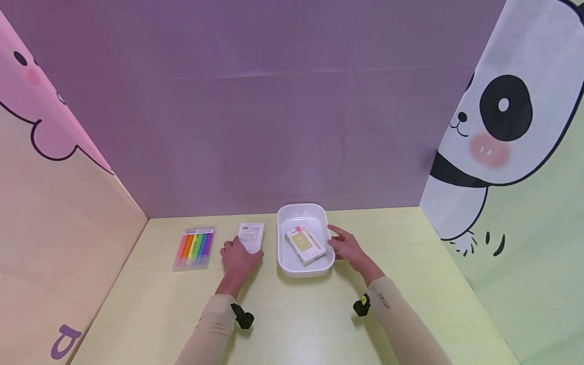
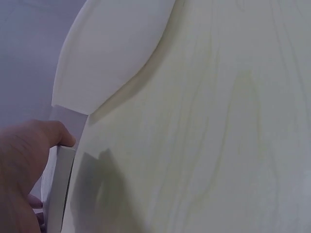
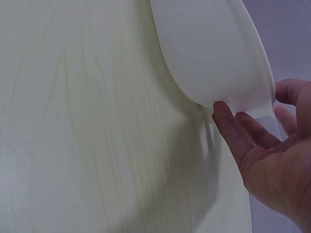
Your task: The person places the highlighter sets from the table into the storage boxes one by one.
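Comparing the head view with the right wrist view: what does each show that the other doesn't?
Only the head view: the left hand gripping a white box, the pack of colored pens, another box inside the white tray, and the panda picture.
Only the right wrist view: the right hand's palm side.
Both: the right hand touching the tray, and the table.

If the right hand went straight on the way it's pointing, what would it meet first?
The white, plastic-looking rectangular tray with rounded corners, practically at once: the fingers of the right hand appear to touch its side. How firm that contact is, I can't tell.
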`<state>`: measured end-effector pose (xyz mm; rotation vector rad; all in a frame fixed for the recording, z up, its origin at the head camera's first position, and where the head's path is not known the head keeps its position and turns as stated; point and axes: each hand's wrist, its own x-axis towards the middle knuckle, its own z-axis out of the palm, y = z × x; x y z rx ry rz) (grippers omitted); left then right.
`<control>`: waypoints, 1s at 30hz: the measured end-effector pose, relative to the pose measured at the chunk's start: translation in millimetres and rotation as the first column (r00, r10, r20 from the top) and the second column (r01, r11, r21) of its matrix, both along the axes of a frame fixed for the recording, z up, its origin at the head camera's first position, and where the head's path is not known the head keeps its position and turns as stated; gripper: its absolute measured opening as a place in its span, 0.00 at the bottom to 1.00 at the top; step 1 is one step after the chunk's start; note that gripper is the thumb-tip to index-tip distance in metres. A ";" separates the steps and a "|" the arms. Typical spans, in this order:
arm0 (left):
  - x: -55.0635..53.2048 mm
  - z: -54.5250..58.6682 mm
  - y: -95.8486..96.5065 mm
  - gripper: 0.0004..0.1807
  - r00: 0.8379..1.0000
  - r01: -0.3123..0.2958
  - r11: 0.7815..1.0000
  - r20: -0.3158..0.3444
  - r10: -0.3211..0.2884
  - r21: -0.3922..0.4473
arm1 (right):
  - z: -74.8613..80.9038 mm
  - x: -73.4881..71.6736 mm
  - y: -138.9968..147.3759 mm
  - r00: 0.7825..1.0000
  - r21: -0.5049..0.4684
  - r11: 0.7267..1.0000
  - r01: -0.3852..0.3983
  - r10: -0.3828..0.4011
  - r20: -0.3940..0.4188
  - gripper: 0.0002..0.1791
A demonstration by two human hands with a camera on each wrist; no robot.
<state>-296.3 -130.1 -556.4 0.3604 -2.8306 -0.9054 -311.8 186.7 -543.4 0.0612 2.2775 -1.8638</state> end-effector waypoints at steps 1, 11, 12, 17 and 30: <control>0.2 1.2 0.5 0.48 1.000 0.001 1.000 -0.004 -0.001 -0.006 | -0.3 -0.1 0.1 1.000 0.000 1.000 0.000 0.000 0.002 0.30; 5.1 21.6 7.2 0.47 0.997 0.040 0.999 -0.063 -0.042 -0.023 | 10.1 5.3 -0.7 1.000 -0.004 1.000 -0.030 0.030 0.005 0.30; 5.8 23.9 7.7 0.47 0.996 0.046 0.999 -0.075 -0.047 -0.024 | 10.7 6.2 -0.4 0.999 -0.004 0.999 -0.037 0.037 -0.007 0.30; 8.4 32.2 9.8 0.47 0.992 0.059 0.998 -0.109 -0.059 -0.004 | 10.7 4.8 0.9 0.999 -0.012 0.999 -0.050 0.050 0.003 0.30; 15.2 57.5 21.9 0.48 0.987 0.094 0.996 -0.131 -0.092 0.005 | -1.1 -0.6 1.5 1.000 0.002 1.000 -0.006 0.006 0.004 0.30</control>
